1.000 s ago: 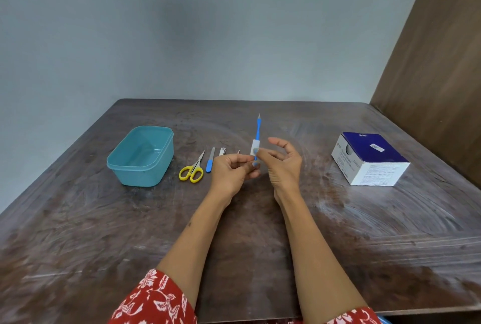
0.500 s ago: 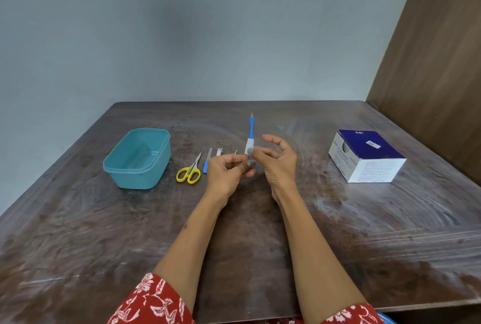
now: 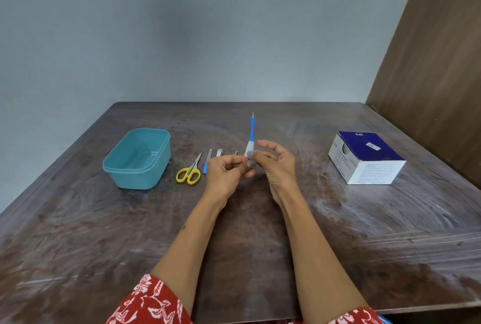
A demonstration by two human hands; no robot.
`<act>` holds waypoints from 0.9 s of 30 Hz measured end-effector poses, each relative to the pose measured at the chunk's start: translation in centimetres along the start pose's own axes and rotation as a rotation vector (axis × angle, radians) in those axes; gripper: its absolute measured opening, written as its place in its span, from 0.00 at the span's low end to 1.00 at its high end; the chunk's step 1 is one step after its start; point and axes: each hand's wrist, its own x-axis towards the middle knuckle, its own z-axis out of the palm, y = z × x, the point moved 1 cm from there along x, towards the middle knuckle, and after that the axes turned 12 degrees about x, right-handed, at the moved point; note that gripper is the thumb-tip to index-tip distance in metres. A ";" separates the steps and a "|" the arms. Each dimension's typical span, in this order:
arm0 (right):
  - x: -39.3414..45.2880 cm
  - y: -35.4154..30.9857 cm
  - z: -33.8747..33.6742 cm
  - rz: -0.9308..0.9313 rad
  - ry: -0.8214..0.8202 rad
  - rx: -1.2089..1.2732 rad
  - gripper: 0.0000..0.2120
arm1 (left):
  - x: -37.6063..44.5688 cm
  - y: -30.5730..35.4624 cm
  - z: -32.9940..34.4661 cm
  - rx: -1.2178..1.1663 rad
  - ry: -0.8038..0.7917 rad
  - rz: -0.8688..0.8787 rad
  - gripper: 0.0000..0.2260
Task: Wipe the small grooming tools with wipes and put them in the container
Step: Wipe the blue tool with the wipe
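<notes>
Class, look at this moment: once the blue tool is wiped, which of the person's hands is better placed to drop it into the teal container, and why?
Left. The left hand already pinches the blue tool, and the container sits on its side; the right hand holds the wipe.

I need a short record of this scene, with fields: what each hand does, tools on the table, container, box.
left hand: pinches the lower end of the blue tool, held upright
right hand: pinches the white wipe around the tool
tools on table: scissors, file, clippers, one small piece partly hidden behind the hands
container: teal, open, no tools inside
box: blue and white, right of the hands
</notes>
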 end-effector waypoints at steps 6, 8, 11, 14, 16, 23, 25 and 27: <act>0.1 -0.2 0.1 -0.022 0.013 0.023 0.06 | -0.2 0.2 0.0 0.015 -0.014 0.008 0.07; -0.1 0.0 0.1 -0.013 0.003 -0.011 0.07 | -0.1 0.2 -0.1 0.017 -0.004 0.015 0.07; -0.1 -0.2 0.1 -0.032 0.026 0.004 0.07 | -0.1 0.1 -0.2 0.024 -0.025 -0.003 0.07; 0.1 -0.4 0.0 -0.049 0.045 0.043 0.07 | -0.2 0.0 -0.1 0.034 -0.044 -0.007 0.08; 0.0 -0.2 0.0 -0.030 0.042 0.020 0.07 | -0.1 0.1 -0.1 0.025 -0.032 -0.005 0.08; 0.3 -0.3 0.3 -0.045 0.059 0.098 0.08 | -0.4 0.3 -0.1 -0.005 -0.048 -0.028 0.05; 0.2 -0.2 0.3 -0.028 0.048 0.077 0.08 | -0.4 0.4 -0.1 -0.002 -0.045 -0.028 0.05; -0.1 0.0 0.3 0.000 0.033 0.054 0.07 | -0.4 0.5 -0.1 -0.013 -0.033 -0.028 0.06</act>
